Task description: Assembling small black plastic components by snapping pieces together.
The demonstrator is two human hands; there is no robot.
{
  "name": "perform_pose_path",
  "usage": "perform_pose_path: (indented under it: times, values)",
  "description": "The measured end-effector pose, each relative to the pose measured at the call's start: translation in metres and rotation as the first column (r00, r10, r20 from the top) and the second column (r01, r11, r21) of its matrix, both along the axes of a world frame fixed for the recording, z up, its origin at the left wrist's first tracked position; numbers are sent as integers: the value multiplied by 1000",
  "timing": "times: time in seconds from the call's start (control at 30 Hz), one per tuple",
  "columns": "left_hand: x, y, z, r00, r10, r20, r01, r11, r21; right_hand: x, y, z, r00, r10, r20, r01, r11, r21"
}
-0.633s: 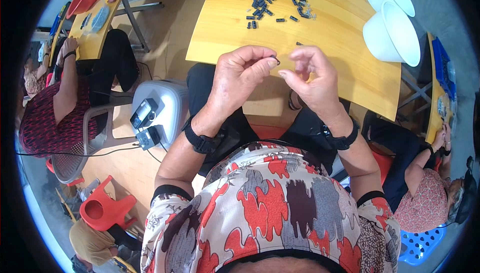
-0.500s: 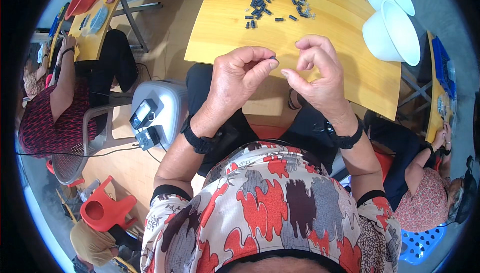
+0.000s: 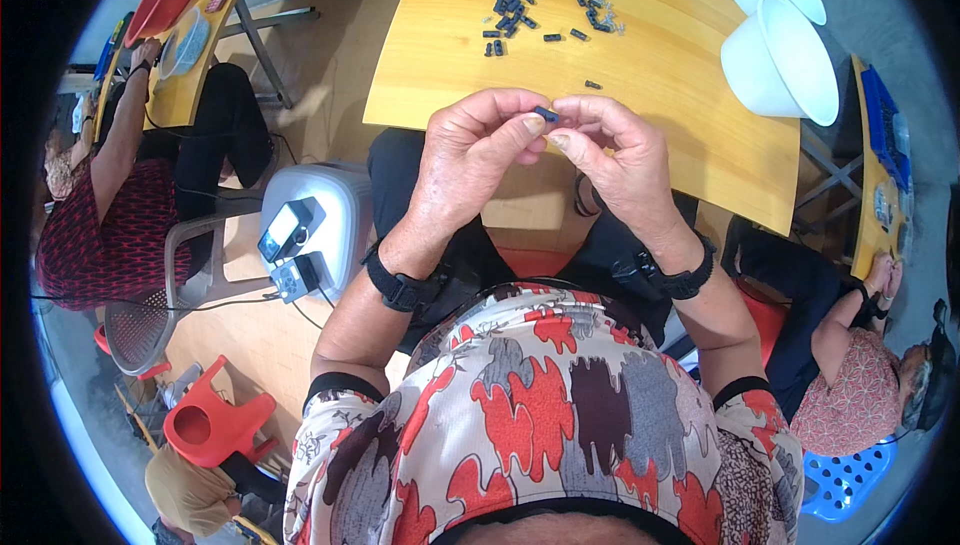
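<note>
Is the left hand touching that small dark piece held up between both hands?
Touching. The head view shows the left hand pinching the small dark piece at its fingertips.

Yellow wooden table (image 3: 650, 75), white bowls (image 3: 785, 60), small dark parts (image 3: 515, 10).

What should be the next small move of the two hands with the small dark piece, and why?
Probably the right hand should close its fingertips on the free end of the small dark piece. The left hand pinches it between thumb and forefinger above the edge of the yellow table, and the right fingertips are right beside it, so a two-sided hold seems the nearest step.
</note>
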State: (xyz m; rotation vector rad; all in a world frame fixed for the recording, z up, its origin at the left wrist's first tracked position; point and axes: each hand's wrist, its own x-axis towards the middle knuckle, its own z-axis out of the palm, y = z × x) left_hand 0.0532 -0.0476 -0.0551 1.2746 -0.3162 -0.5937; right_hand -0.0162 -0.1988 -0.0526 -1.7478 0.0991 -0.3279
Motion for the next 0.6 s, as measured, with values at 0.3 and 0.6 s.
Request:
perform_pose_path:
  times: [0.3,0.6]
  values:
    - [-6,5,-2,987,-56,149,41,995,96,-1,0,-4,994,-35,100,62,957,-284]
    - [-1,2,-18,894,-202,400,37,923,384,-1,-8,-18,996,37,76,-4,919,-395]
